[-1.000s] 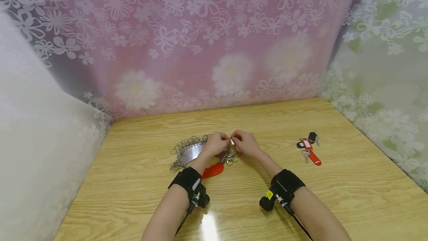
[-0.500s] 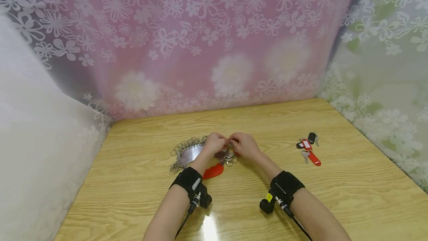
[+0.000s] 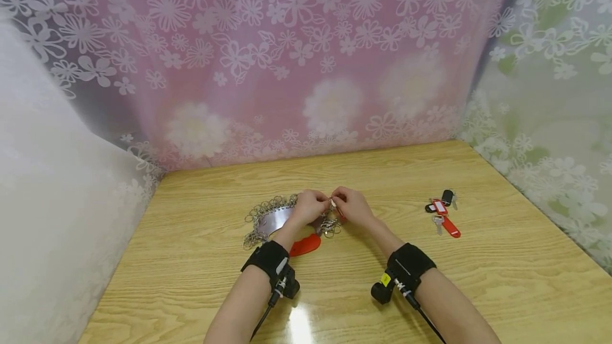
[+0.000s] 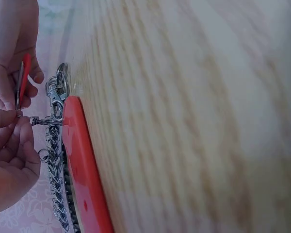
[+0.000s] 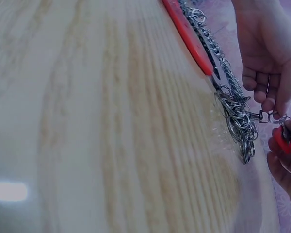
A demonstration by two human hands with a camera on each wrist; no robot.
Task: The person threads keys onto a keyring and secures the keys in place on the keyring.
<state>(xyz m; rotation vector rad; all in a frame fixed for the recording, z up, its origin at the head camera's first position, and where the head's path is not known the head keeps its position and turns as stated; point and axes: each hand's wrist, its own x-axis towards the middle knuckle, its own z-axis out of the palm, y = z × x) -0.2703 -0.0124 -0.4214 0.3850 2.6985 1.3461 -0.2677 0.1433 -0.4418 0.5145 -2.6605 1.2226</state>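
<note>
A curved metal plate (image 3: 273,219) with a red handle (image 3: 306,245) lies on the table. Many small clasps and split rings (image 5: 240,121) hang along its edge. At its right end, my left hand (image 3: 309,207) pinches the split ring of a metal clasp (image 5: 264,116) between thumb and fingertips. Close beside it, my right hand (image 3: 353,207) holds a key with a red key tag (image 5: 282,141), bringing it against that ring. The fingertips of both hands meet there and partly hide the ring. In the left wrist view the red tag stands upright below the right palm.
To the right on the wooden table (image 3: 382,291) lie several keys with red tags (image 3: 450,226) and black tags (image 3: 447,197). A pink floral curtain (image 3: 268,94) rises behind the table, with pale curtains at both sides. Cables run from both wrist cameras.
Half a second ago the right fingers covered the key; now its silver part shows again between the hands. Both hands otherwise stay nearly in place, and the plate has not moved.
</note>
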